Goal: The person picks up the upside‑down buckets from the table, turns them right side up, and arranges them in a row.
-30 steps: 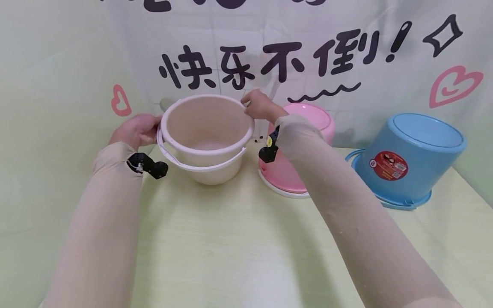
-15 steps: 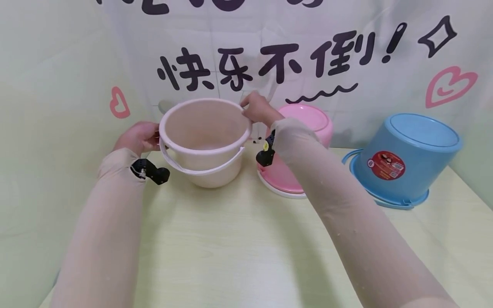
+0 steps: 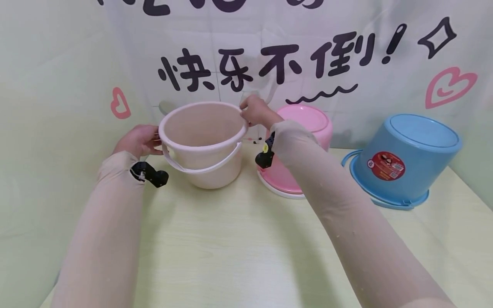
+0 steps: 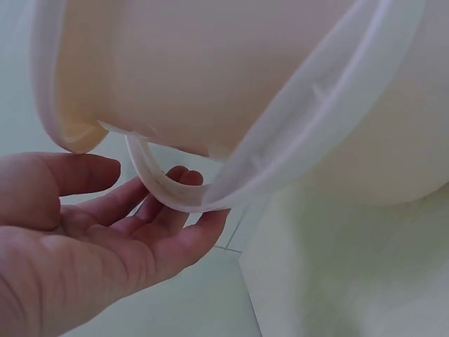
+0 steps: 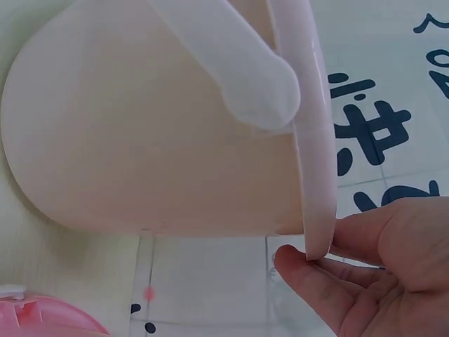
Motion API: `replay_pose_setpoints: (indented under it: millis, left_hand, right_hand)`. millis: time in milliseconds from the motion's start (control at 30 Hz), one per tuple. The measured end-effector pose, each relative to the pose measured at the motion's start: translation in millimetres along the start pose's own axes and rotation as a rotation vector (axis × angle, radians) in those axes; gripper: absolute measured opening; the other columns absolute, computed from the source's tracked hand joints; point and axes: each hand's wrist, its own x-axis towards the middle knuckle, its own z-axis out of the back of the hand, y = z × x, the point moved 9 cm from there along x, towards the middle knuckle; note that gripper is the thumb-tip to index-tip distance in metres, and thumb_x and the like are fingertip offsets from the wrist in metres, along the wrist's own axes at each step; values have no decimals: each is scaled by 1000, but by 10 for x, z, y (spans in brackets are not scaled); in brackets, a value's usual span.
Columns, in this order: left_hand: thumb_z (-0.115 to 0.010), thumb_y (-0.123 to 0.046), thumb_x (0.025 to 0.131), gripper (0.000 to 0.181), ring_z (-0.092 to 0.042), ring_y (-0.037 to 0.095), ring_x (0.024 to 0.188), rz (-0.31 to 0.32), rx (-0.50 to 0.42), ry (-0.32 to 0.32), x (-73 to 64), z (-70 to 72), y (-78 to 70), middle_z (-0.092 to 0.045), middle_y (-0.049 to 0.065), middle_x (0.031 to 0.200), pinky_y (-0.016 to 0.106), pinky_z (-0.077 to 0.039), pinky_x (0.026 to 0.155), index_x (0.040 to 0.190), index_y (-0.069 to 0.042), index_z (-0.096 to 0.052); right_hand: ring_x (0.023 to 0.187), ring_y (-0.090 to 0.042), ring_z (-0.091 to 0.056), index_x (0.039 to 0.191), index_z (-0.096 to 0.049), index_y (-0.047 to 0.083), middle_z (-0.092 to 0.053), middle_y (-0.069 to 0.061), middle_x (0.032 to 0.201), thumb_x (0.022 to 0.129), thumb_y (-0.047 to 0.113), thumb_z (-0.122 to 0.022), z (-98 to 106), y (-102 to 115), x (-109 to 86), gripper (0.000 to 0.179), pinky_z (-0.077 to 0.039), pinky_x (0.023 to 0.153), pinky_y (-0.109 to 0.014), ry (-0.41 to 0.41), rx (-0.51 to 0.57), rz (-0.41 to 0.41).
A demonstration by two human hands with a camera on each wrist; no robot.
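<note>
Toward the back left of the table point(image 3: 215, 244), near the printed cloth point(image 3: 250, 38), I had the cream bucket point(image 3: 204, 159) between my two hands. My right hand point(image 3: 259, 112) pinched its rim point(image 5: 317, 147) on the far right side, thumb against fingers; that thin lip probably gave the surest purchase. My left hand point(image 3: 135, 139) clasped nothing: the thumb point(image 4: 88, 172) met the underside of the rim while loosely spread fingers point(image 4: 116, 203) touched the handle point(image 3: 208, 170) near its left end, I judge to steady a mouth too wide for one hand. The handle hung slack across the near side, below the rim, so it left the mouth unobstructed.

The bucket faced mouth up, its base turned down to the table. Its axis, base to mouth, ran roughly upright, with the mouth seeming to lean slightly to my left; the lens may account for that. Whether the base bore its full weight on the table, I could not tell. Right of it, the pink bucket point(image 3: 302, 122) and, farther off, the blue bucket point(image 3: 417, 160) stood the opposite way, mouths down, perhaps because the broad rims made steady feet.
</note>
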Motion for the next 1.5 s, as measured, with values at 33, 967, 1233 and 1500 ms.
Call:
replay_pose_setpoints:
  millis: [33,967,1233,1500]
  left_hand:
    - [-45,-18,96,21,-53,13,83,-2,5,-2,-1,-15,0,-56,-2,79,49,-39,91,81,-14,-58]
    - [-40,-21,97,52,-51,4,95,-140,287,-152,-497,-340,-576,-47,-7,101,43,-31,103,145,-10,-23]
    - [-47,-31,95,49,-48,15,116,-338,456,-128,-814,-762,-977,-57,-5,108,29,-41,94,139,-10,-39]
    - [-51,-23,94,35,-57,10,99,-488,514,-14,-1114,-1350,-1089,-60,-2,104,20,-48,78,125,-8,-52]
  right_hand:
    - [74,-17,-54,119,-58,-3,-56,-18,113,91,0,-48,6,-6,-11,30,-52,65,-22,2,4,0]
    - [101,-24,-57,131,-47,1,-50,-13,129,94,19,-50,564,51,-609,41,-52,71,-27,72,-100,23]
    - [96,-22,-57,130,-49,3,-52,-11,124,94,21,-52,804,12,-911,41,-52,72,-30,42,-156,81]
    - [86,-29,-61,129,-51,4,-58,-14,115,92,21,-53,957,-164,-1179,41,-50,73,-34,15,-190,97]
